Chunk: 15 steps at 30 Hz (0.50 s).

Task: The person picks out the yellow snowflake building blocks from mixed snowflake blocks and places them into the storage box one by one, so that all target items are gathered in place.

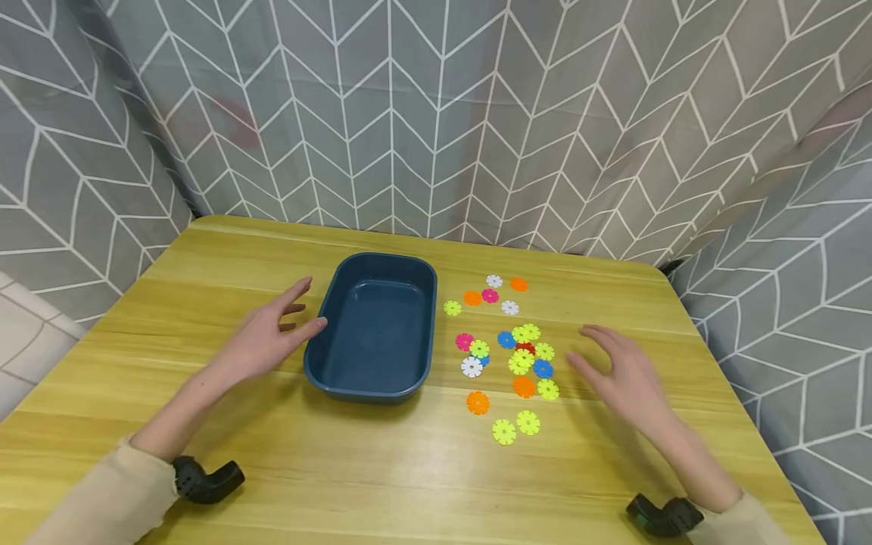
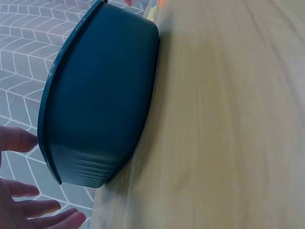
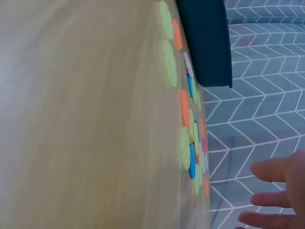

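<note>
A dark blue rectangular plastic basin (image 1: 378, 393) rests on the wooden table, left of the middle. My left hand (image 1: 269, 333) is at its left side, fingers spread and thumb tip right at the rim; in the left wrist view its fingers (image 2: 38, 208) are apart around nothing. To the basin's right lie several flat, notched plastic discs in yellow-green, orange (image 1: 478, 403), blue (image 1: 543, 369), white (image 1: 471, 367), pink and red, some overlapping. My right hand (image 1: 627, 375) hovers just right of these discs, fingers loosely bent and holding nothing.
The wooden table (image 1: 381, 484) reaches to a grey curtain (image 1: 422, 113) with white chevron lines at the back and both sides. Black cameras (image 1: 204, 481) are strapped at both wrists, over beige sleeves. White tiles (image 1: 30, 325) show at the far left.
</note>
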Motion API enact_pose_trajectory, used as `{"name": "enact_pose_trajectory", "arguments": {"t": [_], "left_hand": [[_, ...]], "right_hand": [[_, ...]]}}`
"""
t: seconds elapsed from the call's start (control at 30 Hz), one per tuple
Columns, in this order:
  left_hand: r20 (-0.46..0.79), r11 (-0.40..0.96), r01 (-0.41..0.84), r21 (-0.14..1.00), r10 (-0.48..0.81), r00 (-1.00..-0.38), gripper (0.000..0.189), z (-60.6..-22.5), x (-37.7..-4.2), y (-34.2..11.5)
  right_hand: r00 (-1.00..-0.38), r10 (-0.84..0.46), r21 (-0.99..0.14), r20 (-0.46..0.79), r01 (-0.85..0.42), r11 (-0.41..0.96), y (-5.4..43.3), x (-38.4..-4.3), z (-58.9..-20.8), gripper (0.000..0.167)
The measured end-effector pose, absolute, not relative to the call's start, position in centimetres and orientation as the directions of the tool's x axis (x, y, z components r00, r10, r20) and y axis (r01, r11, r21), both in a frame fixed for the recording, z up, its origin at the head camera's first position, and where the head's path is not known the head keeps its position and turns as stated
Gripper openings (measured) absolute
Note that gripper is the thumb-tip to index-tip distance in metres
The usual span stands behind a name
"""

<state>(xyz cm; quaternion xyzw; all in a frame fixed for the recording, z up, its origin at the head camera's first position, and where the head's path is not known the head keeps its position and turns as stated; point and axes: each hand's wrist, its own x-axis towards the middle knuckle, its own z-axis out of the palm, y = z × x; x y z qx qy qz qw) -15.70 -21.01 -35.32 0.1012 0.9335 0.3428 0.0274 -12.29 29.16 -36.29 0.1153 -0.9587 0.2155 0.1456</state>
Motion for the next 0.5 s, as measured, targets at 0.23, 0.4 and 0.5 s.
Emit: {"name": "enact_pose_trajectory", "arguments": {"t": [0.23,0.4,0.5], "left_hand": [[0.008,0.598,0.152,0.787,0.236,-0.972,0.075,-35.8,-16.5,-20.6],[-0.041,0.524,0.091,0.847,0.235,-0.971,0.071,-36.0,-17.1,-20.2],[-0.052,0.487,0.067,0.871,0.228,-0.972,0.068,-36.1,-17.3,-20.1]], "right_hand": [[-0.961,-0.147,-0.538,0.235,-0.254,0.804,28.5,-13.9,-36.7,0.036],[-0.986,-0.117,-0.631,0.122,-0.169,0.757,27.8,-14.9,-36.8,0.035],[-0.991,-0.118,-0.663,0.062,-0.129,0.738,27.2,-15.3,-37.0,0.033]]}}
